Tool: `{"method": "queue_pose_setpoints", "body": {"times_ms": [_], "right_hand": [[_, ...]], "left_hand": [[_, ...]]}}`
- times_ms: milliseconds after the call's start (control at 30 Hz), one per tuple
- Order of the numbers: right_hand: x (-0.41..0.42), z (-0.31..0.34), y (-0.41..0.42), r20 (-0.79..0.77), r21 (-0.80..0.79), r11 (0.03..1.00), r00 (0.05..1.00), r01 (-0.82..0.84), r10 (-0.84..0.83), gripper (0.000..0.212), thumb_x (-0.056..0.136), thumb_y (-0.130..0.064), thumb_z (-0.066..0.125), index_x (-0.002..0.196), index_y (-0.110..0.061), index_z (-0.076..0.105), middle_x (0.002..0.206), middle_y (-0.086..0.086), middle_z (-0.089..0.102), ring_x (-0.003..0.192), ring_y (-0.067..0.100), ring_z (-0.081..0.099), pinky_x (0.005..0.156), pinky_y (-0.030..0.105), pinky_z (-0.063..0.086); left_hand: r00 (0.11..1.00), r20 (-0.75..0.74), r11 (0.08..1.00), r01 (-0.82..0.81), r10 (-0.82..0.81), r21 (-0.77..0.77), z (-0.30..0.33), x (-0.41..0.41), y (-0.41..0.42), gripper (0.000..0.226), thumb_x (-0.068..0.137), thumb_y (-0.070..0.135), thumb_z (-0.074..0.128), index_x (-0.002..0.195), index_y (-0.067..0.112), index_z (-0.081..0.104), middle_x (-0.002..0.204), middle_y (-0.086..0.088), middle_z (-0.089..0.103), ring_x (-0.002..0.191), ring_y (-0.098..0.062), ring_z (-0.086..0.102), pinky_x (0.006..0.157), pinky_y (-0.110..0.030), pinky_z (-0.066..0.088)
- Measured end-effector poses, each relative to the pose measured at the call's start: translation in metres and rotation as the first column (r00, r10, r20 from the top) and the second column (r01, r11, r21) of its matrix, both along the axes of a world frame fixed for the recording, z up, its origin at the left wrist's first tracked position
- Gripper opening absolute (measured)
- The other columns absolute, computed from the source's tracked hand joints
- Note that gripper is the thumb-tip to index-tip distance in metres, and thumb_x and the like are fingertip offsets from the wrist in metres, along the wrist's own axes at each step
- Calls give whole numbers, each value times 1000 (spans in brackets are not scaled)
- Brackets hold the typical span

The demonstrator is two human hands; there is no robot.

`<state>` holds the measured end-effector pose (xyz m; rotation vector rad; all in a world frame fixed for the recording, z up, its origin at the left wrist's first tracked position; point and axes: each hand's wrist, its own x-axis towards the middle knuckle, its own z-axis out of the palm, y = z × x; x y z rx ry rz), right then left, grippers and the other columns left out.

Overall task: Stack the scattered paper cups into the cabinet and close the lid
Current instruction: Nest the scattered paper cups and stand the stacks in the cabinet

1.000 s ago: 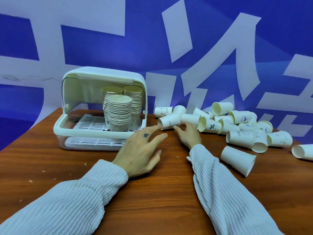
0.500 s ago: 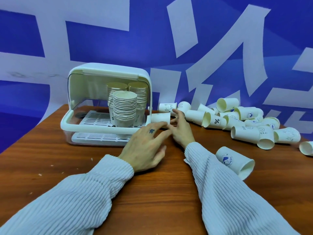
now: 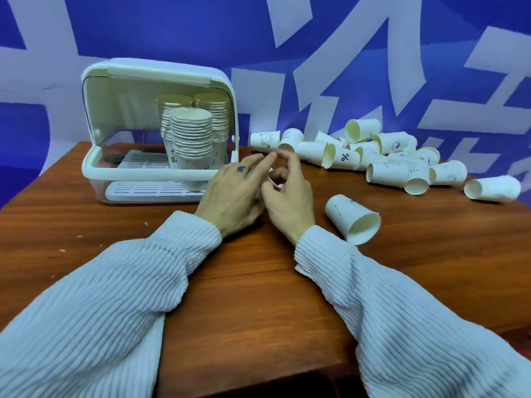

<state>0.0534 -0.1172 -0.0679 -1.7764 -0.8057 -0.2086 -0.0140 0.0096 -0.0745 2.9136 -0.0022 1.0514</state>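
The white cabinet (image 3: 138,170) stands at the table's back left with its lid up. Three stacks of paper cups (image 3: 191,139) fill its right side. Scattered paper cups (image 3: 386,172) lie on their sides along the back right. My left hand (image 3: 230,193) and my right hand (image 3: 290,196) meet just in front of the cabinet's right corner. They close around one paper cup (image 3: 271,179), of which only a white sliver shows between the fingers. Another lone cup (image 3: 352,218) lies on its side right of my right wrist.
The brown wooden table (image 3: 258,297) reaches to a front edge near my sleeves. A blue and white banner wall (image 3: 316,53) stands right behind the cups. One cup (image 3: 492,188) lies apart at the far right.
My right hand has pulled a cup out of the pile towards me. My left hand has slid right and closed onto it. The view has shifted a little.
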Motion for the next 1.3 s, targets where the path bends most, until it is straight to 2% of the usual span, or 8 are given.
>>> {"method": "queue_pose_setpoints", "body": {"times_ms": [133, 233, 433, 567, 833, 967, 1100, 1300], "right_hand": [[-7, 18, -43, 152, -65, 995, 986, 73, -62, 48, 89, -26, 53, 136, -36, 53, 117, -15, 68, 110, 12, 62, 102, 45, 49], [7, 31, -92, 281, -349, 911, 952, 221, -123, 52, 80, -27, 43, 127, -34, 64, 132, -10, 64, 124, 16, 53, 110, 46, 41], [17, 17, -136, 68, -661, 748, 997, 61, -22, 49, 90, -12, 47, 128, -37, 65, 145, -14, 50, 132, 15, 50, 106, 40, 44], [16, 14, -129, 240, -510, 845, 970, 163, -43, 33, 96, -19, 54, 118, -35, 73, 127, -12, 58, 117, 10, 57, 96, 36, 47], [14, 78, -35, 173, -51, 992, 979, 115, -104, 30, 93, -32, 45, 65, -25, 51, 52, -12, 43, 53, 7, 40, 56, 32, 29], [12, 114, 28, 205, 41, 996, 975, 73, -80, 20, 93, -23, 54, 113, -29, 58, 54, -2, 59, 53, 16, 58, 59, 37, 48], [8, 136, 78, 245, 42, 998, 968, 43, -52, 15, 92, -25, 55, 103, -30, 63, 66, 7, 68, 73, 29, 68, 73, 50, 56], [12, 139, 115, 324, -327, 934, 946, 141, -30, 30, 92, -24, 53, 109, -25, 77, 106, 6, 76, 106, 35, 65, 87, 43, 55]], "left_hand": [[991, 115, 997, 71, -68, -21, -1, -3, -6, 79, 84, 32, 66, 155, 11, 37, 151, -16, 45, 131, -39, 50, 108, -52, 44], [982, 177, 997, 72, -66, -27, -1, -2, -11, 76, 85, 35, 62, 153, 10, 39, 155, -18, 41, 131, -42, 48, 108, -55, 43], [976, 215, 997, 57, -43, -61, 0, -2, -12, 78, 87, 37, 61, 153, 3, 37, 156, -19, 43, 131, -42, 49, 110, -53, 40], [943, 331, 985, 77, -22, -152, 10, -11, -10, 77, 83, 34, 63, 149, 2, 41, 151, -17, 46, 133, -35, 49, 106, -52, 46], [737, 616, 797, 182, 277, -576, 62, -30, 30, 76, 89, 30, 69, 153, 15, 31, 146, -4, 42, 130, -10, 45, 101, -2, 32], [584, 702, 720, 266, 409, -641, 82, -40, 56, 76, 89, 31, 67, 154, 22, 28, 149, -1, 41, 132, -13, 47, 107, -22, 45], [497, 711, 697, 259, 498, -669, 87, -45, 72, 76, 88, 32, 66, 153, 14, 32, 148, -8, 43, 128, -16, 46, 93, 1, 35], [497, 687, 693, 214, 530, -689, 81, -43, 80, 75, 87, 33, 66, 152, 13, 33, 137, 5, 39, 118, 25, 34, 89, 6, 29]]}}
